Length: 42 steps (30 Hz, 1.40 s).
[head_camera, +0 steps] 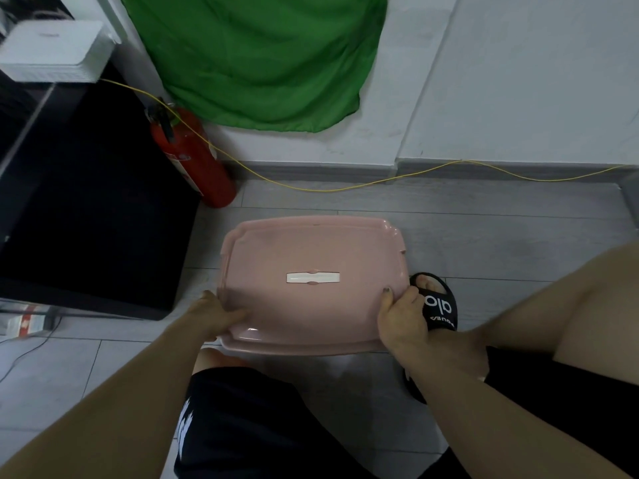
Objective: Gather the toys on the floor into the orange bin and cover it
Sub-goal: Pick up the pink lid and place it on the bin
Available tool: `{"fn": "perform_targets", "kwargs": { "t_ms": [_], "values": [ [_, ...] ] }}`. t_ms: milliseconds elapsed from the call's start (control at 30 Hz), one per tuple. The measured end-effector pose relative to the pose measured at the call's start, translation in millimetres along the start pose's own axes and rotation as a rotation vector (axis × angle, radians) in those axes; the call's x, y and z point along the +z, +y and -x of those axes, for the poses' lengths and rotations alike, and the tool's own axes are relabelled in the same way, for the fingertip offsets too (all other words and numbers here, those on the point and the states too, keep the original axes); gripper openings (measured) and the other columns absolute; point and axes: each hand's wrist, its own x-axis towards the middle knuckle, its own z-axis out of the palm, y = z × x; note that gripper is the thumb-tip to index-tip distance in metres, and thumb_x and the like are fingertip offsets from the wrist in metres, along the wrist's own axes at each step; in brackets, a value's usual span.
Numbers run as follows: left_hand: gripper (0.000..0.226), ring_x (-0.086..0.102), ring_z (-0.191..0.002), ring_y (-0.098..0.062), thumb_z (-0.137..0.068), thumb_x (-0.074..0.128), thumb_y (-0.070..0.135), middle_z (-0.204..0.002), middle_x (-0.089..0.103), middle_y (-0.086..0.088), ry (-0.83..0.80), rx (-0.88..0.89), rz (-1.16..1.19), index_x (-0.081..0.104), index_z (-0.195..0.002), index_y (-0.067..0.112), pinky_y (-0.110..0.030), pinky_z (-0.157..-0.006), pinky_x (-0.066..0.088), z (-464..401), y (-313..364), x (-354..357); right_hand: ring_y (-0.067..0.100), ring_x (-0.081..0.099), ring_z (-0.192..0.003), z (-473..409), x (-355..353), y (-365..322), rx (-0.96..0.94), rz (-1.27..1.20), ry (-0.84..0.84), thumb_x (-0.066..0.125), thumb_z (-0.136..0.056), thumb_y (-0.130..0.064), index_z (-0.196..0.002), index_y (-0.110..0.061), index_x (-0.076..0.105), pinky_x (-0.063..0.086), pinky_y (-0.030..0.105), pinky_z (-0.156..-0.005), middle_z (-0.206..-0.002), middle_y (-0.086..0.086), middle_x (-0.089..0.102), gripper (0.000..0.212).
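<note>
A pale orange-pink lid (311,257) with a white handle strip (313,277) at its middle lies flat over the bin on the grey floor, hiding the bin and whatever is inside. My left hand (216,314) grips the lid's near left corner, thumb on top. My right hand (401,314) grips the near right edge, thumb on top and fingers curled under the rim. No toys show on the floor.
A red fire extinguisher (193,157) leans at the back left beside a black cabinet (86,209). A green cloth (262,57) hangs on the white wall. A yellow cable (345,188) runs along the skirting. My foot in a black slipper (437,305) touches the bin's right side.
</note>
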Motion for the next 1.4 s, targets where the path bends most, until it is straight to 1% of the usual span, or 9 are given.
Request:
{"fn": "perform_targets", "kwargs": {
  "t_ms": [167, 300, 400, 500, 633, 800, 1133, 1300, 1400],
  "values": [
    [0.077, 0.060, -0.103, -0.030, -0.080, 0.078, 0.031, -0.125, 0.054, -0.015, -0.035, 0.041, 0.002, 0.041, -0.140, 0.002, -0.036, -0.083, 0.054, -1.4, 13.8, -5.5, 0.046, 0.058, -0.091, 2.1, 4.0, -1.6, 0.005, -0.035, 0.023, 0.045, -0.099, -0.042, -0.121, 0.005, 0.042, 0.052, 0.053, -0.072, -0.120, 0.027, 0.047, 0.052],
    [0.097, 0.060, -0.105, -0.033, -0.054, 0.089, 0.029, -0.130, 0.053, -0.014, -0.082, -0.040, 0.232, 0.046, -0.138, 0.007, -0.036, -0.056, 0.060, -2.1, 25.2, -5.9, 0.042, 0.052, -0.111, -9.6, 0.0, 0.0, 0.064, -0.002, -0.126, 0.019, -0.095, -0.064, -0.129, -0.003, 0.040, 0.046, 0.051, -0.091, -0.131, 0.024, 0.045, 0.073],
    [0.106, 0.064, -0.103, -0.034, -0.022, 0.095, 0.050, -0.120, 0.065, -0.009, -0.113, -0.103, 0.520, 0.063, -0.118, 0.017, -0.058, -0.079, 0.056, -25.6, 20.3, -0.1, 0.044, 0.047, -0.123, -30.1, -8.6, -1.8, 0.117, 0.048, -0.243, 0.003, -0.088, -0.060, -0.143, -0.008, 0.033, 0.037, 0.053, -0.104, -0.142, 0.024, 0.040, 0.082],
    [0.118, 0.056, -0.115, -0.036, -0.035, 0.093, 0.059, -0.131, 0.056, -0.008, -0.082, -0.152, 0.571, 0.048, -0.135, 0.016, -0.057, -0.095, 0.047, -7.4, 40.8, -10.4, 0.042, 0.046, -0.124, -47.8, -18.1, -12.0, 0.187, -0.035, -0.175, 0.022, -0.096, -0.052, -0.135, 0.000, 0.041, 0.037, 0.053, -0.106, -0.137, 0.026, 0.046, 0.068],
    [0.115, 0.050, -0.126, -0.034, -0.057, 0.081, 0.066, -0.144, 0.046, -0.011, 0.064, -0.094, 0.465, 0.038, -0.146, 0.009, -0.040, -0.103, 0.043, -18.2, 55.6, -13.7, 0.039, 0.045, -0.129, -61.9, -22.9, -37.6, 0.239, -0.201, -0.232, 0.022, -0.102, -0.051, -0.138, 0.003, 0.042, 0.033, 0.043, -0.107, -0.140, 0.025, 0.048, 0.068],
    [0.117, 0.047, -0.127, -0.039, -0.065, 0.074, 0.070, -0.144, 0.042, -0.017, 0.156, -0.114, 0.349, 0.021, -0.146, 0.004, -0.047, -0.102, 0.040, -24.1, 54.9, -2.0, 0.040, 0.049, -0.125, -64.8, -19.7, -41.3, 0.258, -0.172, -0.280, 0.020, -0.105, -0.041, -0.135, 0.005, 0.047, 0.037, 0.039, -0.100, -0.136, 0.027, 0.052, 0.061],
    [0.114, 0.052, -0.120, -0.038, -0.063, 0.081, 0.062, -0.140, 0.046, -0.018, 0.148, -0.146, 0.330, 0.027, -0.146, 0.005, -0.045, -0.092, 0.045, -23.8, 60.3, -6.9, 0.042, 0.054, -0.118, -67.8, -14.2, -35.5, 0.270, -0.250, -0.262, 0.025, -0.103, -0.050, -0.126, 0.006, 0.055, 0.040, 0.041, -0.100, -0.128, 0.029, 0.057, 0.067],
    [0.137, 0.058, -0.110, -0.035, -0.033, 0.082, 0.072, -0.136, 0.050, -0.015, 0.085, -0.151, 0.344, 0.036, -0.145, 0.009, -0.046, -0.090, 0.052, -23.0, 76.6, -32.1, 0.039, 0.054, -0.118, -76.9, -40.0, -49.3, 0.236, -0.174, -0.290, 0.024, -0.105, -0.045, -0.122, 0.009, 0.058, 0.040, 0.036, -0.096, -0.126, 0.029, 0.058, 0.066],
    [0.125, 0.057, -0.113, -0.037, -0.049, 0.086, 0.063, -0.135, 0.051, -0.018, 0.128, -0.184, 0.343, 0.033, -0.146, 0.006, -0.043, -0.085, 0.049, 0.2, 101.4, -55.2, 0.040, 0.052, -0.122, -82.7, -75.7, -77.0, 0.249, -0.158, -0.314, 0.020, -0.104, -0.048, -0.126, 0.006, 0.058, 0.038, 0.040, -0.100, -0.130, 0.027, 0.057, 0.070]
  ]
}}
